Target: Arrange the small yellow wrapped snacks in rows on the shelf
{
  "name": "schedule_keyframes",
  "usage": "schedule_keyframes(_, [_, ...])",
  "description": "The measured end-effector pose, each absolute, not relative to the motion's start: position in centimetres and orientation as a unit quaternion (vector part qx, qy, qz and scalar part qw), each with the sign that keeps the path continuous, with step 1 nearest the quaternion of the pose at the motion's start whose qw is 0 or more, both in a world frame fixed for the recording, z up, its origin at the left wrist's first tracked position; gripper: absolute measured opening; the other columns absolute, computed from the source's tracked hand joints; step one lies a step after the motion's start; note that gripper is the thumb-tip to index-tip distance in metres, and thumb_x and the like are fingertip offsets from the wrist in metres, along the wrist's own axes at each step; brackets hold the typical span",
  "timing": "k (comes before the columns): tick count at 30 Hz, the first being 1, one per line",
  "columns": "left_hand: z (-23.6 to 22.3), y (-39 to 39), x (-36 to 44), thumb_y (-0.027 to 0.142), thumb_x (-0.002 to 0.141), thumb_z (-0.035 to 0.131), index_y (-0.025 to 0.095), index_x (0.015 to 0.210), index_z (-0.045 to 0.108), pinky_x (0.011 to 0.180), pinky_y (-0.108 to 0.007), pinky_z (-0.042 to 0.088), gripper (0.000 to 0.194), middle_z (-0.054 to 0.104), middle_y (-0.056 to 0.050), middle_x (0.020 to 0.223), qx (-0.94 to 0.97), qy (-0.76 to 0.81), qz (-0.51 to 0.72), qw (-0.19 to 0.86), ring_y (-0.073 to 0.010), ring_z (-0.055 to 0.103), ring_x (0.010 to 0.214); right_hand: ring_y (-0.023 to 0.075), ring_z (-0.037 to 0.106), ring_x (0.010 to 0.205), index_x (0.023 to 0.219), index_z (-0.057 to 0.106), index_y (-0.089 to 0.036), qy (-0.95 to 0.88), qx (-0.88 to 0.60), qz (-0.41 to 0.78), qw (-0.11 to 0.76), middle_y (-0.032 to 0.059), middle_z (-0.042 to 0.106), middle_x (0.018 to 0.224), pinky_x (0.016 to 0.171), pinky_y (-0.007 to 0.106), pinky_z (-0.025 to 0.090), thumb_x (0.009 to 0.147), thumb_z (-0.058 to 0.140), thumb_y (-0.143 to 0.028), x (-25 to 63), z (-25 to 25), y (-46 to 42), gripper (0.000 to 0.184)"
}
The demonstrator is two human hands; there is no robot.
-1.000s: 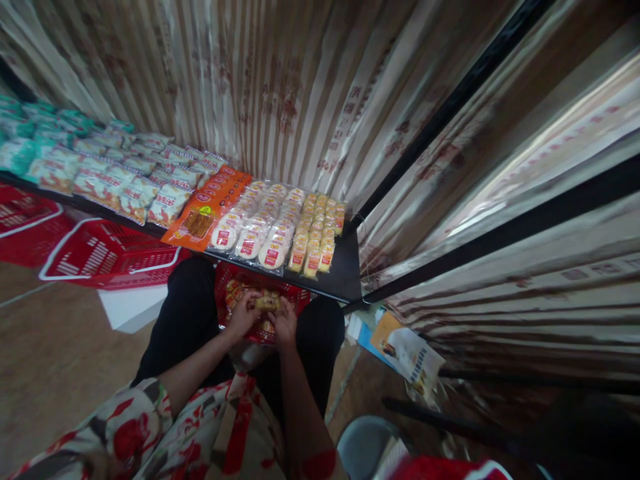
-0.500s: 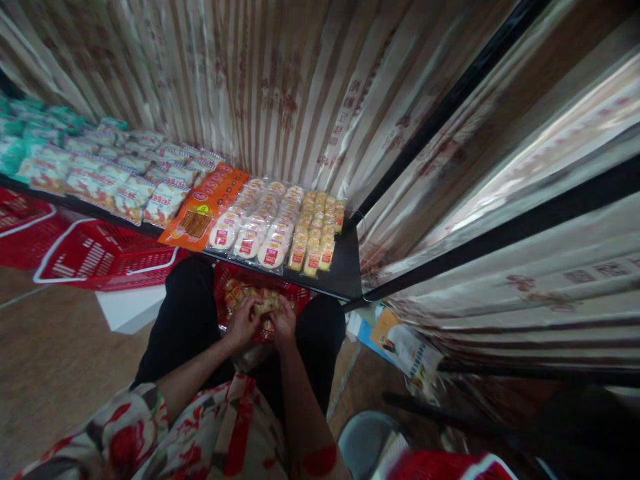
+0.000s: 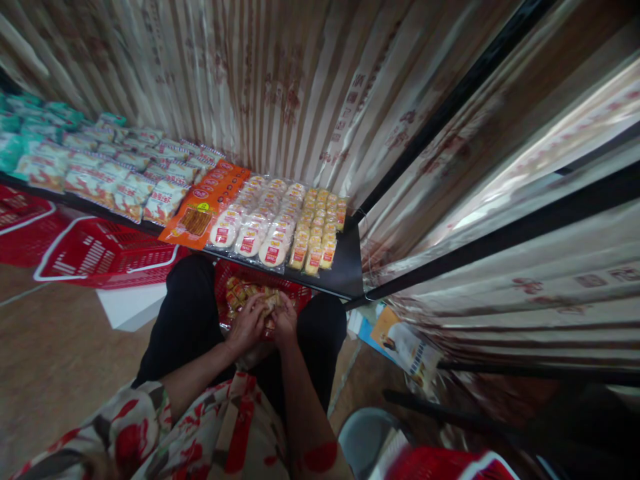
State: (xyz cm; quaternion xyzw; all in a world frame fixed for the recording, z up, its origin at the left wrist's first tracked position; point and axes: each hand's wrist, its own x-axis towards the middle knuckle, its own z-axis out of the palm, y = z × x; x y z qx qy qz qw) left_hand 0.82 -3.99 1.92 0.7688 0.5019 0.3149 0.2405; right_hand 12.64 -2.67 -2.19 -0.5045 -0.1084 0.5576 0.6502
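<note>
Between my knees sits a red basket (image 3: 300,293) holding several small yellow wrapped snacks (image 3: 237,291). Over it, my left hand (image 3: 249,323) and my right hand (image 3: 285,319) are close together, fingers curled on a small yellow packaged snack (image 3: 273,301). The fingers partly cover that snack. Just beyond, on a black shelf (image 3: 346,267), stand rows of similar yellow packaged snacks (image 3: 313,250). To their left are rows of round white wrapped crackers (image 3: 273,250), then an orange snack bag (image 3: 196,223).
White snack bags (image 3: 165,200) and teal bags (image 3: 15,153) fill the shelf's left side. Red baskets (image 3: 100,257) stand below it. A striped curtain (image 3: 310,87) hangs behind, with black poles (image 3: 425,127). At lower right are a grey bucket (image 3: 363,433) and another red basket (image 3: 440,463).
My left hand has shifted slightly up and right, closer to my right hand, around the yellow snack. The shelf goods look the same.
</note>
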Motion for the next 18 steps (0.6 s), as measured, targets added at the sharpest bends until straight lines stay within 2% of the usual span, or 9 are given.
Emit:
schedule_keyframes(4, [1.83, -4.22, 0.86, 0.006, 0.083, 0.044, 0.018, 0.101, 0.062, 0.101, -0.037, 0.05, 0.028, 0.054, -0.01, 0.133, 0.799, 0.492, 0.283, 0.199, -0.0215, 0.055, 0.121, 0.0172, 0.067, 0.076, 0.102, 0.064, -0.019, -0.113, -0.513, 0.562, 0.639, 0.0028, 0.072, 0.089, 0.069, 0.029, 0.052, 0.054, 0.074, -0.026, 12.75, -2.03, -2.69, 0.05])
schedule_keyframes(9, [1.66, -4.19, 0.66, 0.006, 0.084, 0.044, 0.018, 0.111, 0.06, 0.101, -0.043, 0.048, 0.034, 0.054, -0.011, 0.134, 0.837, 0.461, 0.245, 0.163, -0.0242, 0.054, 0.119, 0.0171, 0.067, 0.074, 0.098, 0.066, -0.02, -0.094, -0.511, 0.566, 0.64, 0.0026, 0.073, 0.086, 0.068, 0.029, 0.052, 0.05, 0.077, -0.024, 12.92, -1.59, -2.64, 0.05])
schedule_keyframes(18, [1.63, -4.33, 0.43, 0.007, 0.085, 0.042, 0.02, 0.115, 0.058, 0.094, -0.039, 0.052, 0.036, 0.053, -0.011, 0.133, 0.821, 0.495, 0.206, 0.195, -0.0227, 0.057, 0.116, 0.0197, 0.068, 0.074, 0.1, 0.063, -0.017, -0.094, -0.535, 0.554, 0.631, 0.003, 0.071, 0.079, 0.072, 0.033, 0.053, 0.053, 0.076, -0.028, 12.6, -1.63, -2.7, 0.05])
